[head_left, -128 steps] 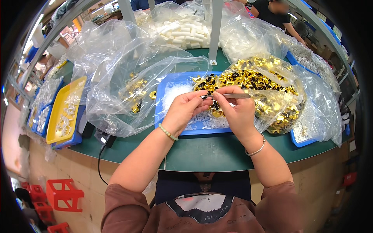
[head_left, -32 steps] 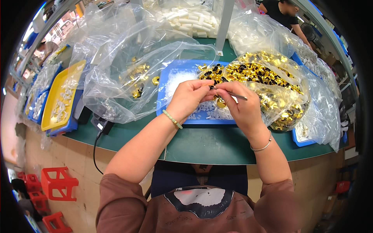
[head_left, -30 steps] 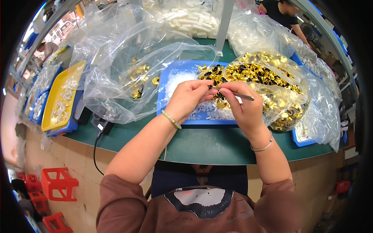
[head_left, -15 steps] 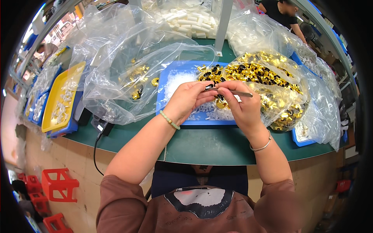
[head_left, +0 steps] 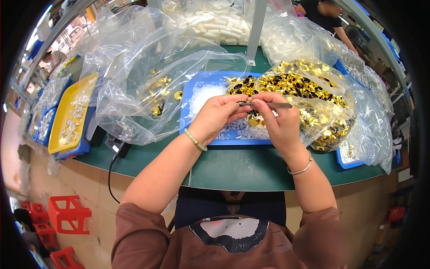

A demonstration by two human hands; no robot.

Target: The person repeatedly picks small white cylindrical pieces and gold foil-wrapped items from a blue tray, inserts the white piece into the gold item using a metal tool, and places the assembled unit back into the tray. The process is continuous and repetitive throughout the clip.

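Over the blue tray (head_left: 244, 141), near the front edge of the table (head_left: 237, 168), I see both hands close together, fingertips almost meeting. From the lower left, the left forearm (head_left: 163, 177) slants up and inward; the left hand (head_left: 215, 114) is closed to a pinch on a small dark piece (head_left: 242, 103), its shape mostly hidden from me. Opposite it, the right forearm (head_left: 316, 188) leans in steeply. I see the right hand (head_left: 283, 121) pinching a slim metal tool (head_left: 282, 106) nearly level, its tip end at the dark piece, its handle sticking out rightward past the fingers. Gold pieces (head_left: 295, 85) heap beyond the right hand; white bits (head_left: 201, 96) lie in the tray, just beyond the left.
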